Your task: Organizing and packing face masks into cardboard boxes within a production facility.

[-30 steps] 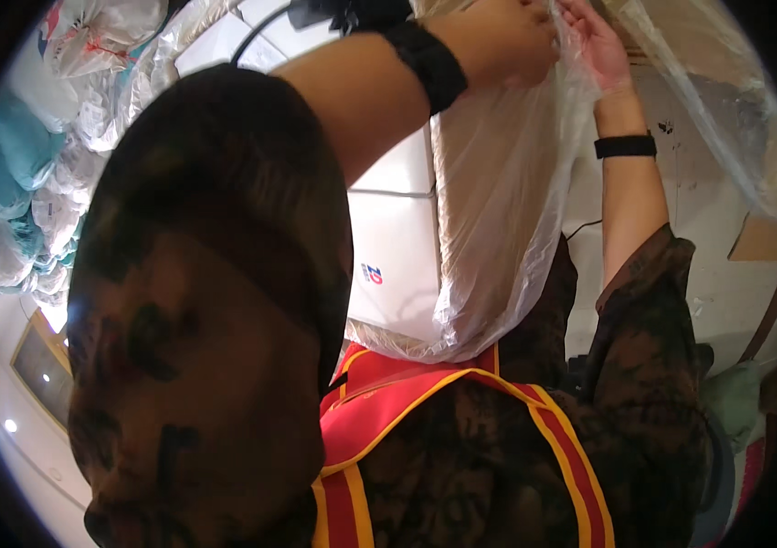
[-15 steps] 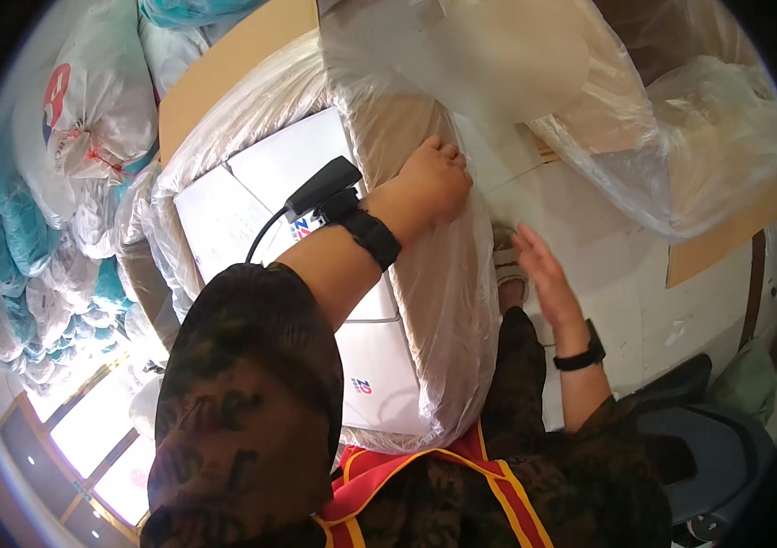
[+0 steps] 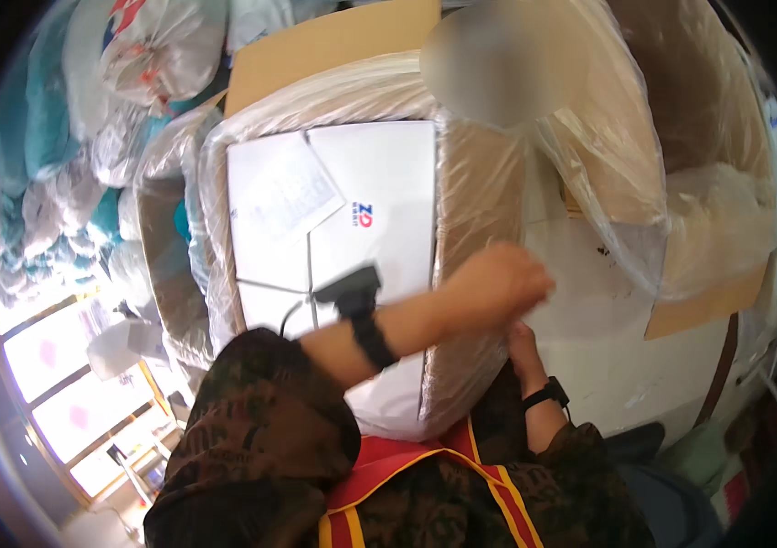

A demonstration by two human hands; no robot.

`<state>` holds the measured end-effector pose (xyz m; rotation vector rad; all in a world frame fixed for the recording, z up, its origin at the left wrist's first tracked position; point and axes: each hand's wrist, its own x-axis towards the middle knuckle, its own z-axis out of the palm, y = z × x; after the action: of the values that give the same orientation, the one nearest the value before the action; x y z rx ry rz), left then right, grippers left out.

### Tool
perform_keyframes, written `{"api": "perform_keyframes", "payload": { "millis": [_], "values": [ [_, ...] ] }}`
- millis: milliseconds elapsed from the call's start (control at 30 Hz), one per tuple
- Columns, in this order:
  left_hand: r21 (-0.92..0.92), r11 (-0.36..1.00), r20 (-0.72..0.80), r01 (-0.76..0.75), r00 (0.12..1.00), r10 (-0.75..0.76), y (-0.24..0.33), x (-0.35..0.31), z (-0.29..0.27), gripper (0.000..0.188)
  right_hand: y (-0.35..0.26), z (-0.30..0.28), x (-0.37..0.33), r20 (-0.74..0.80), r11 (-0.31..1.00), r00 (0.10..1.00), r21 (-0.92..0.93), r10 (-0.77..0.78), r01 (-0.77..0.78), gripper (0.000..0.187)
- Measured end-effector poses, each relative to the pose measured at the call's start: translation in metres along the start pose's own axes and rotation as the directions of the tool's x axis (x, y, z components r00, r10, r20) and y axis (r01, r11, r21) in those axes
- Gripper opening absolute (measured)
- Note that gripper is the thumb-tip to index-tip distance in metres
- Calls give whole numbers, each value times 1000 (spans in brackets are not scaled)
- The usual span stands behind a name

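A large cardboard box lined with clear plastic film (image 3: 475,183) stands in front of me, its liner folded out over the rim. White flat cartons (image 3: 388,164) fill it, with a printed sheet (image 3: 292,192) lying on top at the far left. My left hand (image 3: 502,283) reaches across to the box's right rim; it is slightly blurred, with the fingers curled in, and what they hold, if anything, is hidden. Just below it, my right hand (image 3: 523,352) is close against the outside of the right wall. Its fingers are partly hidden.
Another plastic-lined cardboard box (image 3: 630,183) stands at the right, with a cardboard flap (image 3: 703,306) hanging down. Stuffed white and teal bags (image 3: 164,55) are piled at the far left. A brown box (image 3: 174,283) adjoins the left side. Pale floor (image 3: 589,301) lies between the two large boxes.
My left hand has moved nearer and to the right along the rim. My right hand has lowered toward the box's right wall, its fingers no longer spread in view. The view has shifted.
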<state>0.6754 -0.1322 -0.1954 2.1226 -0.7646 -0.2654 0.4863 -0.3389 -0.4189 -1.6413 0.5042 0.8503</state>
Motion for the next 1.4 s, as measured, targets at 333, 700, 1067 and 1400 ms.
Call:
{"api": "perform_keyframes", "payload": {
  "millis": [333,700,1067,1400],
  "values": [
    [-601,21,581,799,455,-675,143,-275,146,30,-81,-35,48,209,824,838,-407,505,-395,19],
    [-886,-405,453,225,239,-859,187,-332,246,36,-242,-49,-18,82,916,981,-351,-175,193,27],
    [-359,-92,553,-929,-132,-823,180,-300,211,57,-432,154,62,798,-141,366,-481,-480,865,56],
    [-445,-30,550,-895,-247,-798,136,-315,241,66,-463,178,114,842,-482,247,-489,-480,728,64]
  ]
}}
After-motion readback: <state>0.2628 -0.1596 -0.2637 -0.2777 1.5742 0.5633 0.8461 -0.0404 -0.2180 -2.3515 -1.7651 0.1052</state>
